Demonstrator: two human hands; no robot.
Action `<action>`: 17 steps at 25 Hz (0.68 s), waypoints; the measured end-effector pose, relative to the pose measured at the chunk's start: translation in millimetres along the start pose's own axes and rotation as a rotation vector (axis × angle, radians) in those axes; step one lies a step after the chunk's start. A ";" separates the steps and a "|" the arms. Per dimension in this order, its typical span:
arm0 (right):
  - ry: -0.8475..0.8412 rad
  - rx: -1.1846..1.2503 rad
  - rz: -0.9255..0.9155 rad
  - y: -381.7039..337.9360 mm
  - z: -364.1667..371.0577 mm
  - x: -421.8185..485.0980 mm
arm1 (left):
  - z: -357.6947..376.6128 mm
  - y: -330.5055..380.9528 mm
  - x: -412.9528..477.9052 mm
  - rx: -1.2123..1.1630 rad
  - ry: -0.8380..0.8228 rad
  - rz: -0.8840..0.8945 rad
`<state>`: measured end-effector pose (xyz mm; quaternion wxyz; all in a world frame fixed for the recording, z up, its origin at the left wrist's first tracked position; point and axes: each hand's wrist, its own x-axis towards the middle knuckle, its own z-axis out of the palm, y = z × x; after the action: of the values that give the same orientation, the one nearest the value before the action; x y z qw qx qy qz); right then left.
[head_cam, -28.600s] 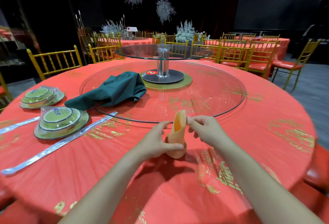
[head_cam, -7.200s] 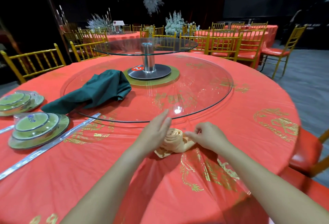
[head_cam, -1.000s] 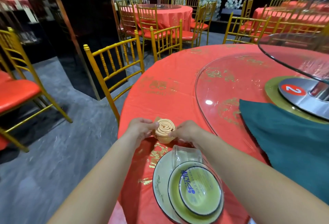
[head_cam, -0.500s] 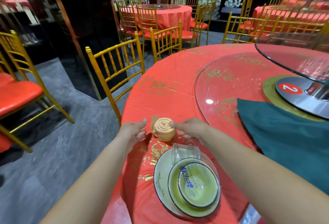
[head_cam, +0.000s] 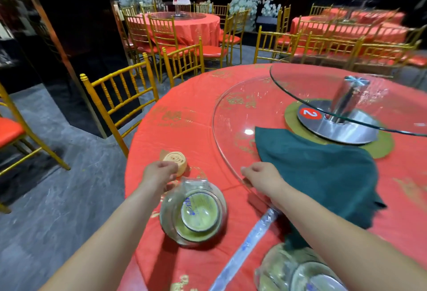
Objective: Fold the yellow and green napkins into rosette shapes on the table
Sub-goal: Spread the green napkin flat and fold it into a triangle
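The yellow napkin (head_cam: 175, 160) stands rolled into a rosette on the red tablecloth near the table's left edge. My left hand (head_cam: 159, 172) is just in front of it, fingers curled, with the fingertips at its near side; I cannot tell whether they touch. The dark green napkin (head_cam: 323, 170) lies unfolded across the glass turntable (head_cam: 231, 110), and its near part hangs over the rim. Over that rim, my right hand (head_cam: 262, 176) hovers with curled fingers, just left of the green napkin and holding nothing.
A wrapped set of green bowls and plate (head_cam: 196, 214) sits below my left hand, with a second set (head_cam: 300, 272) at the bottom right. A long wrapped packet (head_cam: 251, 237) lies between them. A gold chair (head_cam: 120, 96) stands left of the table edge.
Both hands have let go of the yellow rosette, which stays on the cloth. My right hand has moved right to the turntable rim beside the green napkin. The view has shifted right.
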<state>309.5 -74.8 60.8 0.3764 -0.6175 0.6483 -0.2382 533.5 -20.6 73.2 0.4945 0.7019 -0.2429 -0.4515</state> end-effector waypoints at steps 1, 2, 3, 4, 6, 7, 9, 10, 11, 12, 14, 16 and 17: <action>-0.010 0.000 0.003 10.8 -11.6 -7.6 | 12.2 3.7 -14.2 -0.006 -0.023 0.023; -0.026 0.024 0.012 21.0 -23.5 -15.6 | 25.3 5.9 -29.2 -0.007 -0.052 0.043; -0.044 0.053 0.025 29.6 -34.9 -21.9 | 38.5 7.9 -43.8 -0.010 -0.076 0.056; -0.064 0.073 0.035 39.3 -47.8 -29.6 | 53.0 7.6 -60.9 -0.020 -0.091 0.058; -0.111 0.084 0.022 58.0 -69.1 -42.1 | 79.5 3.8 -91.8 -0.061 -0.110 0.044; -0.128 0.073 0.007 66.2 -80.4 -49.0 | 92.9 0.2 -107.9 -0.087 -0.117 0.034; -0.148 0.065 -0.015 78.9 -102.8 -62.3 | 118.4 -9.7 -140.7 -0.125 -0.121 0.005; -0.156 0.090 -0.026 83.6 -112.6 -68.2 | 129.9 -14.5 -155.4 -0.127 -0.126 -0.012; -0.169 0.124 -0.038 88.1 -121.4 -74.7 | 140.1 -19.9 -168.8 -0.116 -0.136 -0.029; -0.192 0.140 -0.058 93.3 -130.1 -82.7 | 149.1 -25.8 -182.3 -0.105 -0.144 -0.045; -0.238 0.125 -0.106 104.8 -146.9 -96.5 | 163.9 -33.2 -202.9 -0.085 -0.155 -0.051; -0.253 0.107 -0.116 114.5 -164.0 -109.6 | 173.9 -34.8 -219.7 -0.068 -0.161 -0.054; -0.244 0.107 -0.107 119.0 -172.8 -115.6 | 176.9 -33.9 -227.2 -0.057 -0.163 -0.060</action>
<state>95.1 26.2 95.4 0.4717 -0.6547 0.5501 -0.2153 267.6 87.7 113.3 0.4792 0.6552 -0.2483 -0.5286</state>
